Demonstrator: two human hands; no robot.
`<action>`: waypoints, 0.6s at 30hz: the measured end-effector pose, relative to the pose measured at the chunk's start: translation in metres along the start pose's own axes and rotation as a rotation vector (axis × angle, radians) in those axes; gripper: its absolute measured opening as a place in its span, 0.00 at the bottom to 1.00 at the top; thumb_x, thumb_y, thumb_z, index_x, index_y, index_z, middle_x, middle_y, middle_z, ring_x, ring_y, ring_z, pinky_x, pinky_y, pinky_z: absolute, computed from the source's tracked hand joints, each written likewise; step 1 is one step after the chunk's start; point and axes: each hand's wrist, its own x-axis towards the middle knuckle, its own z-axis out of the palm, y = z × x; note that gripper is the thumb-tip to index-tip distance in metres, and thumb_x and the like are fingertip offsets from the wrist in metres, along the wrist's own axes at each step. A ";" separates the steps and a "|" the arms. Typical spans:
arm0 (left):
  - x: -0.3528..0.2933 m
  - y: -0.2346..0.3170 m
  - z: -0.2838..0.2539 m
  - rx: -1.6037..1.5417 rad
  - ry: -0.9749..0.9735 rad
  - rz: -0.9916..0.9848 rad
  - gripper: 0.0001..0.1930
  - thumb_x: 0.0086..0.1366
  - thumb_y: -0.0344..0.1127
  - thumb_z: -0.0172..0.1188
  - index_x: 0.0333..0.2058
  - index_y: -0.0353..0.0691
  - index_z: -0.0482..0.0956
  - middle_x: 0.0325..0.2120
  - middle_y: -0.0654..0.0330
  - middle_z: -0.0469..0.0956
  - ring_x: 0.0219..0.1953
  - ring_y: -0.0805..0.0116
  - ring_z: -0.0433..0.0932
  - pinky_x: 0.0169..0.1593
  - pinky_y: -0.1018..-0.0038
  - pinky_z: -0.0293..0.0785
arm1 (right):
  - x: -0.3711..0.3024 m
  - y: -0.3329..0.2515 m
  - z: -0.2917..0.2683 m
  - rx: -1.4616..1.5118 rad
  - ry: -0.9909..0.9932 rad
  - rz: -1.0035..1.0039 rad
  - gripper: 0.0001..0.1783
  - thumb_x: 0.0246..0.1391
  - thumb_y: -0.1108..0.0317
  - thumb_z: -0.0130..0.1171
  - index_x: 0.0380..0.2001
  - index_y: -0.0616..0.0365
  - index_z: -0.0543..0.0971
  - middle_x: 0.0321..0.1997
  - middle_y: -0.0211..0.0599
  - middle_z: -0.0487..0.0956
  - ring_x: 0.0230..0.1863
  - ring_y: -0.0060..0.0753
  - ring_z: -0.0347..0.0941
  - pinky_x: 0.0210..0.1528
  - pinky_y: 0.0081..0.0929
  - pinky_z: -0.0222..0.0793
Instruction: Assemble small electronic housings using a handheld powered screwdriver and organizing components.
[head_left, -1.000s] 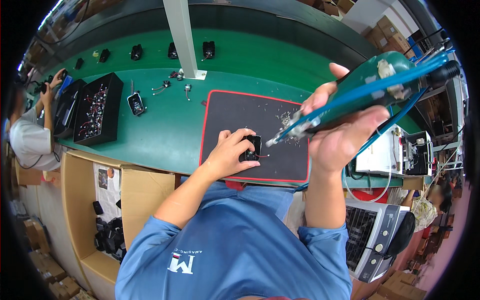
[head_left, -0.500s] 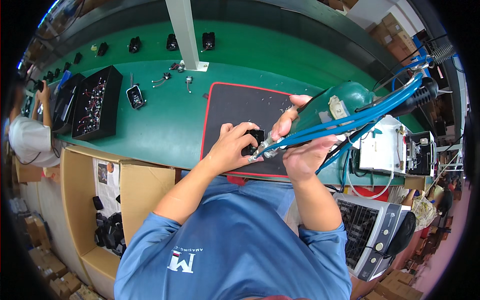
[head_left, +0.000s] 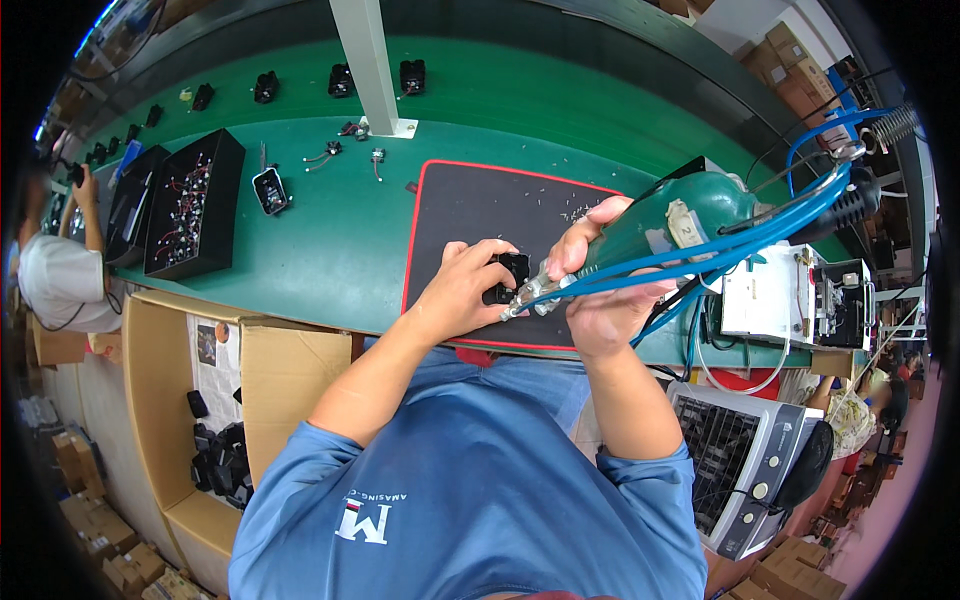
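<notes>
My right hand (head_left: 606, 290) is wrapped round a green power screwdriver (head_left: 668, 212) with blue air hoses (head_left: 745, 250) running along it. The driver is tilted, its metal nose (head_left: 527, 294) pointing down and left at a small black housing (head_left: 514, 268). With its fingers closed about that housing, my left hand (head_left: 466, 288) holds it against a dark work mat (head_left: 455, 205) edged in red. The nose meets or nearly meets the part; the exact contact is hidden. Small pale screws (head_left: 570, 214) lie scattered on the mat beyond my hands.
A black tray of wired parts (head_left: 188, 205) and an open housing (head_left: 270, 190) stand left on the green bench. Behind them rises a post (head_left: 365, 70). A white screw feeder box (head_left: 768, 295) is at right. A cardboard box (head_left: 290, 390) stands below; another person (head_left: 65, 280) works far left.
Both hands stay almost in place, with the screwdriver still pointed at the black housing. The driver's rear end and hoses have shifted slightly down and right.
</notes>
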 end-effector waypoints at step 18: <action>0.002 0.008 -0.008 -0.125 -0.021 -0.118 0.35 0.45 0.48 0.84 0.51 0.48 0.78 0.62 0.65 0.77 0.63 0.64 0.74 0.56 0.62 0.57 | 0.027 -0.014 0.019 -0.125 -0.023 -0.061 0.59 0.57 0.14 0.39 0.58 0.68 0.68 0.26 0.35 0.75 0.24 0.27 0.74 0.29 0.24 0.74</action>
